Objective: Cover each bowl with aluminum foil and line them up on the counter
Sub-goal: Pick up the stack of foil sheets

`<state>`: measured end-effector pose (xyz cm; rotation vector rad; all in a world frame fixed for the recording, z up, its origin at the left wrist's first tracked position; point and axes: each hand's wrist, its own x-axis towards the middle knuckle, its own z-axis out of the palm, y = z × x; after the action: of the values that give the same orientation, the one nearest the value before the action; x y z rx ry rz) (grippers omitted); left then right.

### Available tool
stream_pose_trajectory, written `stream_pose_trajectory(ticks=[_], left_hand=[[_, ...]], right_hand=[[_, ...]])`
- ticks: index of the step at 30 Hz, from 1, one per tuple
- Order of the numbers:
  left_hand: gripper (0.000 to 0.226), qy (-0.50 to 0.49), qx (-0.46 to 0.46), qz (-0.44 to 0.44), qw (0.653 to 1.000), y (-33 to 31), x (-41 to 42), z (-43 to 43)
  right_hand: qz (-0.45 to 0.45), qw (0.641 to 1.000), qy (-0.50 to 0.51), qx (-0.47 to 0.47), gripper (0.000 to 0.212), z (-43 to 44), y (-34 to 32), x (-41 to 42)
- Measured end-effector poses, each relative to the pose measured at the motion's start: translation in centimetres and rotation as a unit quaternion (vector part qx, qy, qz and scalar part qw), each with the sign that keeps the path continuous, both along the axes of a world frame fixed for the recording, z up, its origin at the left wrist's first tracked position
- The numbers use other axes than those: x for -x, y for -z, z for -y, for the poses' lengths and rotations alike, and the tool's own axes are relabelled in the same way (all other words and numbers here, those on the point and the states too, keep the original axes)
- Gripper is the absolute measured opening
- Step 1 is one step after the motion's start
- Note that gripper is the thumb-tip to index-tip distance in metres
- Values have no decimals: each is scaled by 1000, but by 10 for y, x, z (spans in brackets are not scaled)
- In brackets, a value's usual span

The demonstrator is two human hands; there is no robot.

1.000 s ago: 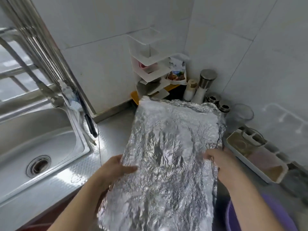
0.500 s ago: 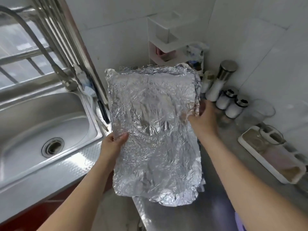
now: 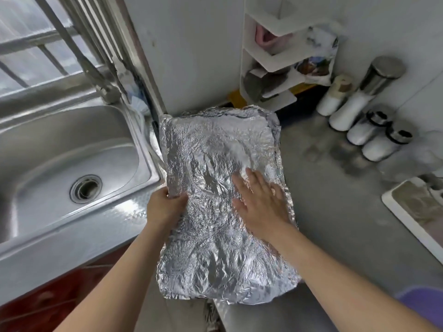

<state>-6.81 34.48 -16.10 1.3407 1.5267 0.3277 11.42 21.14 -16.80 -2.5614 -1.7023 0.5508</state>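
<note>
A large crinkled sheet of aluminum foil (image 3: pixel 215 164) lies spread on the steel counter (image 3: pixel 335 224), its near end hanging over the front edge. My left hand (image 3: pixel 165 207) pinches the sheet's left edge between thumb and fingers. My right hand (image 3: pixel 261 202) lies flat on the foil's right half with its fingers spread. No bowl shows in this view.
A steel sink (image 3: pixel 67 164) with a drain lies to the left. White shakers and a steel-topped bottle (image 3: pixel 364 101) stand at the back right below a white corner shelf (image 3: pixel 271 56). A white tray (image 3: pixel 417 212) sits at the right edge; something purple (image 3: pixel 422 305) lies lower right.
The foil, held up in the air before, now lies flat on the counter. My right hand has let go of its right edge and presses flat on top; my left hand keeps the left edge.
</note>
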Motion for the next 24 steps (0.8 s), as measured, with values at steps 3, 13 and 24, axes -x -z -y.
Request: stream_pose_trajectory(ticks=[3,13,24], left_hand=[[17,-33,-17,17,999,2,0,0],[19,89,-332,-12,939,-19,0,46],[8,208,-459,25,863,-60,-1,92]], right_hand=[[23,999,8,-34,57,-6,-4,-10],[-134,929,252,-235,94,-10,-11,-56],[-608,682,362,-184,38,17,-18,-111]])
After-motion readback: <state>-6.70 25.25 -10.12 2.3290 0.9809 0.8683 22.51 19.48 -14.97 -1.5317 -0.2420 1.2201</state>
